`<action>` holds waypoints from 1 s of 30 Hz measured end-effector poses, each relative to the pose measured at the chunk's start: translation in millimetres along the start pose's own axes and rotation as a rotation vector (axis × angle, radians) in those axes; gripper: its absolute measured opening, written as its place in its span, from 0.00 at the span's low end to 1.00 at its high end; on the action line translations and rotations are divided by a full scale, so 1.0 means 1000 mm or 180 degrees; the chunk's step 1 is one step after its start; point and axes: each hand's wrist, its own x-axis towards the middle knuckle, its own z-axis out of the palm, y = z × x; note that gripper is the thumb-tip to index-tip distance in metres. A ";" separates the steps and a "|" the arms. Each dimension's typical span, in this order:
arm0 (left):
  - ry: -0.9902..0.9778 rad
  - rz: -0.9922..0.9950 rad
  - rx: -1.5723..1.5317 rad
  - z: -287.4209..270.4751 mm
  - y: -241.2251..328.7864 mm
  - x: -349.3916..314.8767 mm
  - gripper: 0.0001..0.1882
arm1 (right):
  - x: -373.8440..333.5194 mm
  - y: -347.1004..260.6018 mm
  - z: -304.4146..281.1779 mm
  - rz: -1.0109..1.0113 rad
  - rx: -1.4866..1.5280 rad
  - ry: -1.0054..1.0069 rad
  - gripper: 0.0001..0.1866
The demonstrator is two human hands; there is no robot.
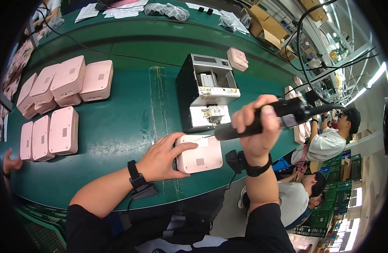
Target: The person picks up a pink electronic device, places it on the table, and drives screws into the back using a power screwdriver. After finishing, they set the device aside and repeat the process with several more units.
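A pink box-shaped device [207,157] lies on the green table in front of me, with a slotted vent, corner holes and a white label facing up. My left hand [163,157] grips its left side, the index finger reaching over the top to the label. In my right hand [261,122] is a black electric screwdriver [238,130], held tilted with its cable running off to the right. Its thin bit points at the upper edge of the pink device near the label; whether it touches a screw I cannot tell.
Just beyond stands a black and silver screw feeder [207,90], with a smaller pink box [237,58] behind it. Several similar pink devices [64,130] are stacked and standing at the left. Another person's hand [12,162] is at the left table edge; co-workers [328,143] sit at the right.
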 end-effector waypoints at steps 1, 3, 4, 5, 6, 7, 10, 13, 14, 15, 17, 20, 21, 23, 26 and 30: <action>0.0005 -0.0001 0.0011 0.000 0.001 0.000 0.43 | 0.002 -0.008 -0.002 -0.0101 0.0021 0.0146 0.12; -0.0013 -0.0028 0.0027 -0.001 0.002 0.001 0.43 | 0.007 -0.013 -0.006 -0.0197 0.0056 0.0284 0.12; -0.0036 -0.0016 0.0017 0.000 0.003 0.002 0.43 | 0.013 -0.017 -0.008 -0.0297 -0.0035 0.0348 0.12; -0.0045 -0.0001 0.0009 0.000 0.005 0.002 0.43 | 0.019 -0.019 -0.009 -0.0396 -0.0126 0.0411 0.12; -0.0040 -0.0001 -0.0003 0.000 0.004 0.001 0.43 | 0.025 -0.018 -0.009 -0.0487 -0.0199 0.0455 0.12; -0.0034 -0.0003 -0.0017 0.000 0.004 0.001 0.44 | 0.029 -0.015 -0.008 -0.0485 -0.0194 0.0449 0.12; -0.0036 -0.0004 -0.0037 0.000 0.002 0.000 0.44 | 0.036 -0.005 -0.004 -0.0222 -0.0509 0.0348 0.13; -0.0060 -0.0002 -0.0060 0.001 0.001 0.002 0.44 | 0.028 -0.009 -0.007 -0.0073 -0.0347 0.0223 0.13; -0.0043 0.0037 -0.0066 0.000 0.002 0.002 0.44 | 0.024 -0.009 -0.006 0.0020 -0.0241 0.0146 0.14; -0.0027 0.0075 -0.0074 0.000 0.002 0.002 0.43 | 0.020 -0.010 -0.001 0.0057 -0.0219 0.0120 0.14; -0.0021 0.0075 -0.0114 0.002 0.004 0.001 0.43 | 0.010 -0.022 0.014 -0.0004 0.0094 -0.0113 0.15; -0.0051 0.0054 -0.0083 0.002 -0.001 -0.002 0.44 | 0.001 -0.023 0.039 -0.0002 0.0331 -0.0355 0.16; -0.0051 0.0046 -0.0100 0.003 0.000 -0.001 0.44 | -0.001 -0.025 0.045 -0.0018 0.0345 -0.0476 0.17; -0.0080 0.0079 -0.0162 0.003 0.001 0.000 0.43 | -0.004 -0.024 0.050 -0.0018 0.0354 -0.0604 0.18; -0.0068 0.0063 -0.0212 0.003 0.001 0.001 0.42 | -0.006 -0.019 0.052 0.0041 0.0211 -0.0651 0.20; -0.0050 0.0035 -0.0287 0.003 0.000 0.000 0.41 | -0.005 -0.012 0.055 0.0156 0.0177 -0.0652 0.20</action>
